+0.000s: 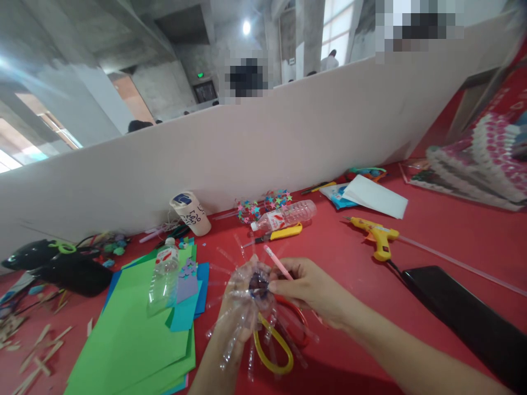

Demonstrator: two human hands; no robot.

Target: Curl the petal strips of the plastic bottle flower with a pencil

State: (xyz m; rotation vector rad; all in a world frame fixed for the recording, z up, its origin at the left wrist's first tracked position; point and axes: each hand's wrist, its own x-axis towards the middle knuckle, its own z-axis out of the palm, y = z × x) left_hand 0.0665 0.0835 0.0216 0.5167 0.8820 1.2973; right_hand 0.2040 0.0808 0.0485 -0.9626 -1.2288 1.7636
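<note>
Cut clear plastic strips fan out all round from a plastic bottle piece [259, 285], whose centre looks dark. My left hand [236, 288] is closed around it from below and partly hidden behind the strips. My right hand [307, 282] grips a slim pink pencil or pen [277, 261], slanting up to the left. The thumb and fingertips of that hand touch or nearly touch the dark centre; whether they pinch it I cannot tell. Just under both hands lies a pair of scissors [275, 367] with one yellow and one red handle loop, its blades hidden.
Green paper sheets [135, 323] and a clear bottle [162, 280] lie at left. Beyond my hands are a yellow cutter [286, 232], another bottle [294, 215] and a white cup [191, 214]. A yellow glue gun [381, 238] and a black flat object [461, 312] lie right. A white partition [267, 142] stands behind.
</note>
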